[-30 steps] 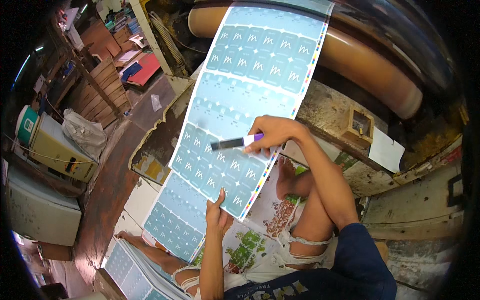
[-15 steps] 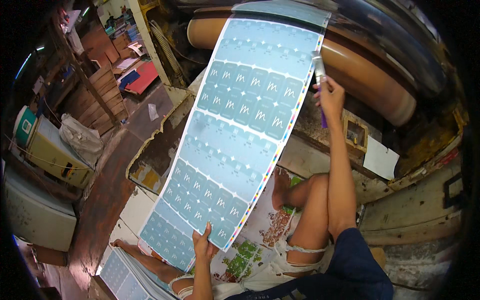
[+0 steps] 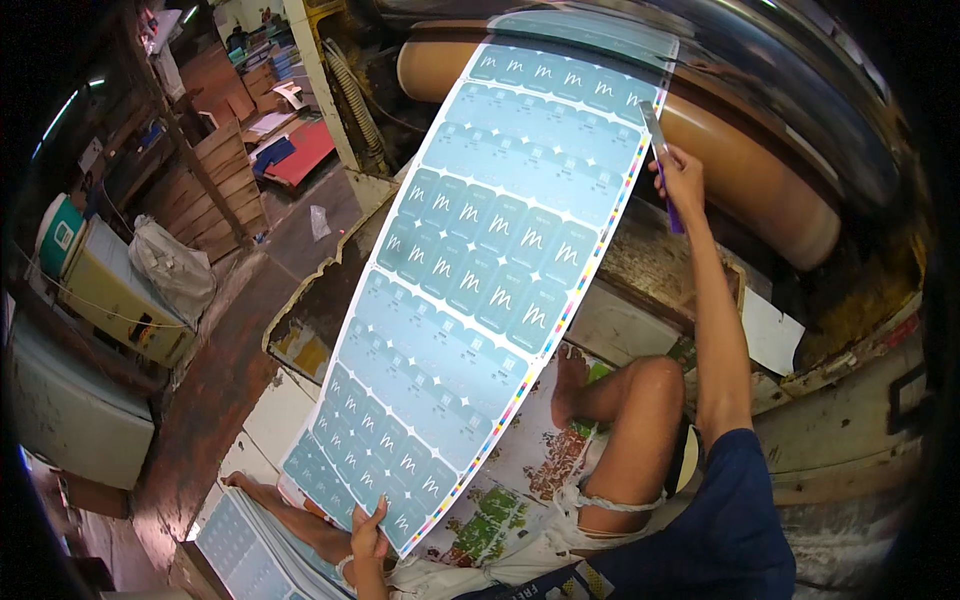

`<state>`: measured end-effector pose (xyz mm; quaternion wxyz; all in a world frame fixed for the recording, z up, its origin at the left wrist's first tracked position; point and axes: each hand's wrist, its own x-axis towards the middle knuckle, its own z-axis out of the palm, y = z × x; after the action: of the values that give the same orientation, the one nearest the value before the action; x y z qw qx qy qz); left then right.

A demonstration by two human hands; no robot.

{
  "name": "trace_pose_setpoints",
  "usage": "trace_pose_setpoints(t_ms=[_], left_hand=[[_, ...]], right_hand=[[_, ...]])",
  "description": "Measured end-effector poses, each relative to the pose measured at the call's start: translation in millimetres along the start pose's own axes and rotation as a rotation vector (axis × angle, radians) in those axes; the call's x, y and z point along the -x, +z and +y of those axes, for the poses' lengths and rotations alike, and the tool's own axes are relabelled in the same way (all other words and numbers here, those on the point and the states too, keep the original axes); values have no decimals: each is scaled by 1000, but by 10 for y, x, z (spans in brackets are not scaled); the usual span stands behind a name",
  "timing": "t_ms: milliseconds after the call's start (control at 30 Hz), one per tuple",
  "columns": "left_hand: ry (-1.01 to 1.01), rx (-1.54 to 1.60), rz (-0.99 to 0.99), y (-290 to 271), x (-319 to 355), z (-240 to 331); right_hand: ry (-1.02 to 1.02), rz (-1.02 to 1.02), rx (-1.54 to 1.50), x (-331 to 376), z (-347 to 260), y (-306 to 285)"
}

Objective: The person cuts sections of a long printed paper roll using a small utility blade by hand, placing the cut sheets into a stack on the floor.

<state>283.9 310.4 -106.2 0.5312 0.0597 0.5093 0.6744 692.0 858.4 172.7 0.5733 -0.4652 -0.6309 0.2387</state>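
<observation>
The long printed sheet (image 3: 470, 215), pale blue with bands of darker teal panels and a strip of coloured patches down its right edge, slopes from the machine down toward the person's lap. Its upper end passes in front of a brown roller (image 3: 765, 165) and meets the dark, shiny cylinder (image 3: 800, 75) above. At the lower end the left hand (image 3: 369, 535) is closed on the margin — thumb on the printed face, the other fingers mostly hidden behind — so the sheet is pinched near its bottom corner. The right hand (image 3: 682, 182) is up by the sheet's right edge, its fingers curled around a flat tool (image 3: 675, 215) with a purple handle; the tool's pale, flat end points up and to the left, overlapping the sheet's margin in this view, though I cannot tell whether it touches. Under the sheet's lower part is a worn white surface with green patches (image 3: 490, 528), where the person's bent right leg (image 3: 640, 415) rests. At lower left lies a stack of similar sheets (image 3: 240, 550). To the right, a white paper (image 3: 775, 335) sits on a ledge of the machine. Farther off at left are a pale sack (image 3: 172, 265), a teal-and-white container (image 3: 60, 235) and a red board (image 3: 305, 155) with a dark blue item on it.
</observation>
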Motion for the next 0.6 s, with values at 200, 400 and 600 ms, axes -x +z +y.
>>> trace_pose_setpoints(t_ms=[200,400,600], left_hand=[[-31,52,22,-123,162,-26],[8,-36,89,-352,512,115],[14,-103,191,-619,689,194]], right_hand=[[41,33,215,275,-54,30],[-755,147,788,95,-43,20],[-843,-59,840,-289,-378,-220]])
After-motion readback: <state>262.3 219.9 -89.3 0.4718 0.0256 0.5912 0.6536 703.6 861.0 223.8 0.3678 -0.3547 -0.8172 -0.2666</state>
